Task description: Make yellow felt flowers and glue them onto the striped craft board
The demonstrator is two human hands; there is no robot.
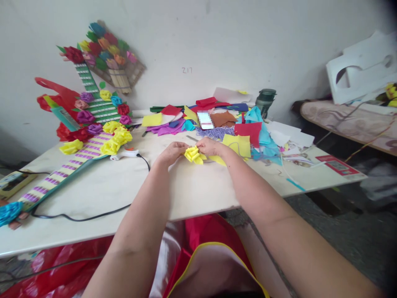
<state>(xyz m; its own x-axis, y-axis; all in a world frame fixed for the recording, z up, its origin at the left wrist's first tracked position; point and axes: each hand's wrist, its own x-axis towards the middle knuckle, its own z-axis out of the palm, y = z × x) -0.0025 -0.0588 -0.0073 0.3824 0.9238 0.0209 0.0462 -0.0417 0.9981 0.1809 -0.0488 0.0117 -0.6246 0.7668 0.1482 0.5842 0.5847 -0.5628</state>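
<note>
A small yellow foam flower (192, 154) is held just above the white table (102, 190), between both of my hands. My left hand (172, 151) pinches its left side with curled fingers. My right hand (210, 147) grips the right side, fingers closed on the yellow strip that trails from the flower. Scissors (191, 138) lie just behind my hands.
A white glue gun (125, 155) with a black cord (93, 215) lies to the left. A striped foam frame with coloured foam flowers (93, 132) spreads across the left. Mixed foam sheets (217, 120) pile up behind, with a dark bottle (265, 101). A bench (350, 120) stands at right.
</note>
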